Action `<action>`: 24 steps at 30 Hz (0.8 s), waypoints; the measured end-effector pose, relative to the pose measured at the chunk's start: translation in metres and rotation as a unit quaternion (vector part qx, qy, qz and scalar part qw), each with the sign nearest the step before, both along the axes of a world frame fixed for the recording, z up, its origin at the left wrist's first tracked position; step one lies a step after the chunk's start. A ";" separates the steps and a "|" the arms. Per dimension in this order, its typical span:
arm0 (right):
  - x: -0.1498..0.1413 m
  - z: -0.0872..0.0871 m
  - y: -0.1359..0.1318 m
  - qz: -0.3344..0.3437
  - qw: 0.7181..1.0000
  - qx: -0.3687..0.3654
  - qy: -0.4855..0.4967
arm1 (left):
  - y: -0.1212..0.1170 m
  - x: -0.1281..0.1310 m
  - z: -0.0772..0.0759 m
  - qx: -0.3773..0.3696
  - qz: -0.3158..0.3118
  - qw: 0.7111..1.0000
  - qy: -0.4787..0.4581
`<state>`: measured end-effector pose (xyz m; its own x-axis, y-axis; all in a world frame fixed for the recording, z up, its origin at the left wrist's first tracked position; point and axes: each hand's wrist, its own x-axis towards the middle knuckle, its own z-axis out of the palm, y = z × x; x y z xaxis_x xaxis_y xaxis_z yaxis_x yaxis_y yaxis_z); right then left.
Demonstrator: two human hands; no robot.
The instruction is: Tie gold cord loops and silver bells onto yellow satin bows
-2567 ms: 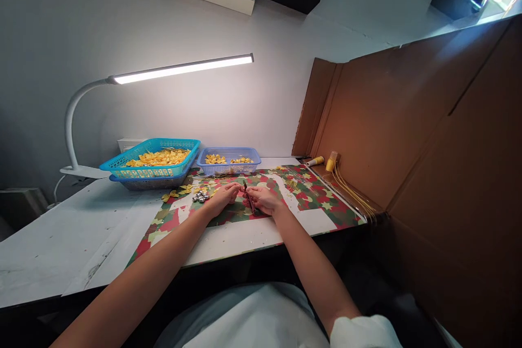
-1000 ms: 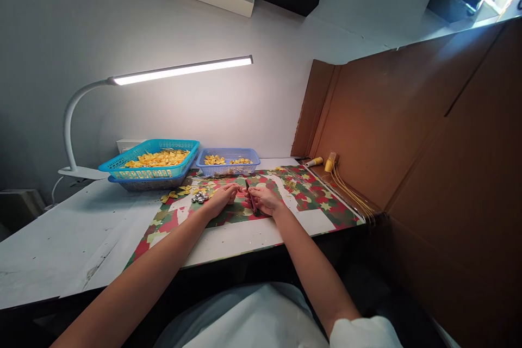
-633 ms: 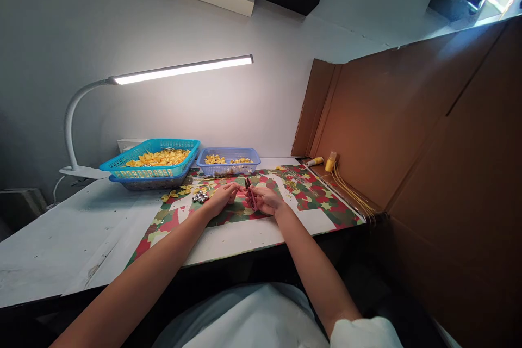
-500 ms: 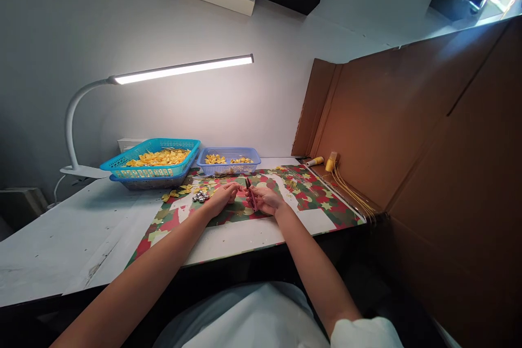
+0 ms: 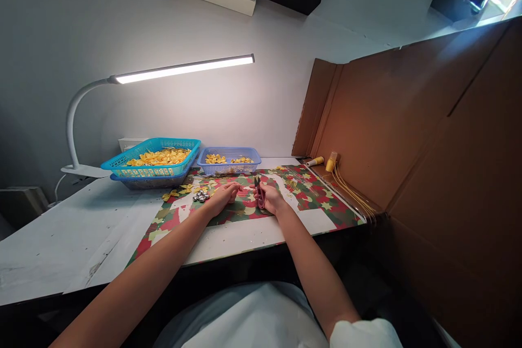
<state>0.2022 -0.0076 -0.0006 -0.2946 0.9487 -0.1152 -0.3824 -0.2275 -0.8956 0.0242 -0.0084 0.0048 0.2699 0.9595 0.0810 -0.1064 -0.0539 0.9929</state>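
Lighting everything from far left of the grip, a lamp [image 5: 183, 69] arches above the teal basket [image 5: 134, 172], which is heaped with yellow pieces [image 5: 159, 158]. Nearer the grip, a silver cluster [image 5: 201, 196] lies on the patterned mat [image 5: 345, 212], just left of the left hand [image 5: 224, 197]. That hand's fingertips are drawn together; whether they pinch anything, I cannot tell. Behind it stands the blue basket [image 5: 228, 169]. The pliers [image 5: 260, 197] are in the right hand [image 5: 269, 199], fingers wrapped around the red handles, tips pointing away from the person and seemingly slightly parted. A second ago they met the left fingertips; now they have swung right, leaving a gap. That suggests the tool has come free and its work at those fingertips is paused. Right of the grip lie gold bits [image 5: 291, 185], then a bottle [image 5: 331, 162], wires [image 5: 354, 194] and upright cardboard [image 5: 428, 119].
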 end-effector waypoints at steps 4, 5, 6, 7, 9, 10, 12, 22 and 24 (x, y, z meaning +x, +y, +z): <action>0.000 0.003 -0.001 -0.037 0.998 -0.042 0.015 | 0.000 -0.001 0.000 -0.001 0.003 1.000 -0.003; 0.000 0.004 -0.002 -0.058 0.998 -0.035 -0.018 | 0.000 -0.001 -0.001 -0.001 0.003 1.000 -0.006; 0.001 0.005 -0.003 -0.096 0.992 -0.020 -0.078 | 0.000 -0.001 -0.001 0.000 0.002 1.000 -0.008; 0.002 0.006 -0.004 -0.146 0.977 -0.002 -0.156 | 0.000 -0.001 -0.001 0.000 0.002 1.000 -0.011; 0.005 0.009 -0.007 -0.246 0.920 0.040 -0.302 | 0.000 -0.001 -0.001 -0.003 -0.001 1.000 -0.013; 0.008 0.011 -0.009 -0.286 0.885 0.058 -0.362 | 0.000 0.000 -0.001 -0.006 -0.001 1.000 -0.015; 0.013 0.015 -0.012 -0.330 0.827 0.078 -0.448 | 0.000 -0.001 0.002 -0.013 0.003 0.999 -0.029; 0.028 0.002 -0.012 -0.355 0.679 0.049 -0.641 | 0.016 -0.017 0.078 0.056 0.006 0.980 -0.192; 0.026 0.001 -0.011 -0.375 0.711 0.109 -0.585 | 0.017 -0.013 0.100 0.075 0.000 0.979 -0.188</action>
<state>0.2279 -0.0183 0.0007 0.4803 0.8211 0.3086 0.7129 -0.1604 -0.6827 0.0109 0.0090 0.1047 0.1944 0.9293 0.3141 -0.4627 -0.1955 0.8647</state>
